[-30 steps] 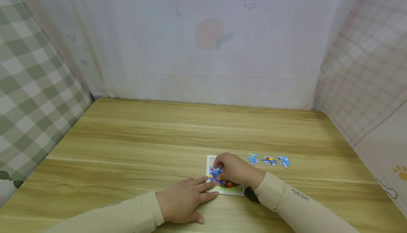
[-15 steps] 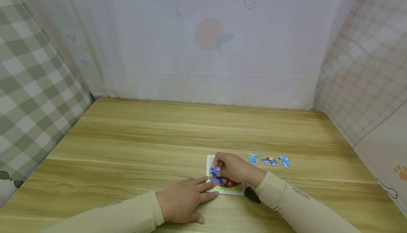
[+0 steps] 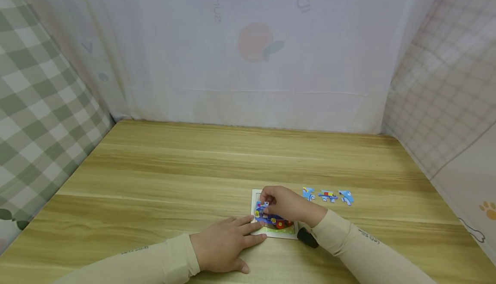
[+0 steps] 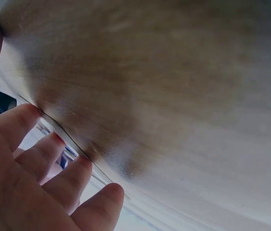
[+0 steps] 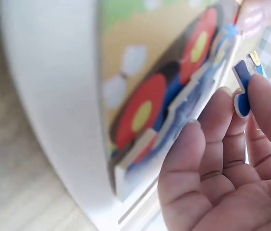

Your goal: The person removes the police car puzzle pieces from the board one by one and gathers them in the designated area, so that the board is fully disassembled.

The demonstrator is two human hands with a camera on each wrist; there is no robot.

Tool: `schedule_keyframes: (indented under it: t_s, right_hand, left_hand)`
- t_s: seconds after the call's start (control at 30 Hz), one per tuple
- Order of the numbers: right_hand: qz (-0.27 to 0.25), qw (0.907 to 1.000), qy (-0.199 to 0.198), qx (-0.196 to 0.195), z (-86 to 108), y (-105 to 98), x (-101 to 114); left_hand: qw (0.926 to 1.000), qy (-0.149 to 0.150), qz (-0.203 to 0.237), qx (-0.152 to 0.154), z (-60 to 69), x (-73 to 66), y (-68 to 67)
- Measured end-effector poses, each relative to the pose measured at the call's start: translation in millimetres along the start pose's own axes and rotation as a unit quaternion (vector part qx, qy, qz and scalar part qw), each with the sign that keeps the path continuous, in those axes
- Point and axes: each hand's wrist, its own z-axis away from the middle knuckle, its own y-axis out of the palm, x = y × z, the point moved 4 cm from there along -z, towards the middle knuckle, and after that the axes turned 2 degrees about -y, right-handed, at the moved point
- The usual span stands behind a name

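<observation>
A small jigsaw puzzle in a white-rimmed tray [image 3: 254, 198] lies on the table, its lower part filled with pieces showing a vehicle with red wheels. My right hand [image 3: 292, 208] is over the tray's upper area. Between its thumb and fingers it pinches a blue puzzle piece [image 5: 242, 91], tilted off the picture in the right wrist view. My left hand [image 3: 226, 244] lies palm down with fingers spread. Its fingertips rest on the tray's lower left edge, as the left wrist view also shows. The right hand hides much of the tray's upper right.
Three loose puzzle pieces, a left one [image 3: 308, 193], a middle one [image 3: 328, 196] and a right one [image 3: 346, 197], lie in a row right of the tray. A black object [image 3: 307, 237] sits under the right wrist. Cloth curtains [image 3: 248, 103] border the wooden table [image 3: 174, 168].
The right hand stays over the same spot while its fingers and the pinched puzzle piece shift slightly. The left hand and the loose pieces keep their places.
</observation>
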Motion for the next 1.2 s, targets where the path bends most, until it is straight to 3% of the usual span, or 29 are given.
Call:
schedule_keyframes:
  t_s: [0.33,0.77,1.2]
  right_hand:
    - [-0.031,0.9980,0.022,-0.050,6.7,-11.9,-0.7]
    - [-0.049,0.9925,0.053,-0.099,25.1,-32.5,-15.2]
    - [-0.078,0.9875,0.078,-0.112,45.6,-50.7,-34.4]
  left_hand:
    - [0.9995,-0.013,0.020,0.020,-0.3,-0.1,-0.9]
    - [0.9991,-0.009,0.036,0.022,-0.2,1.1,-0.9]
    - [0.9989,-0.013,0.038,0.024,-0.2,0.7,-1.5]
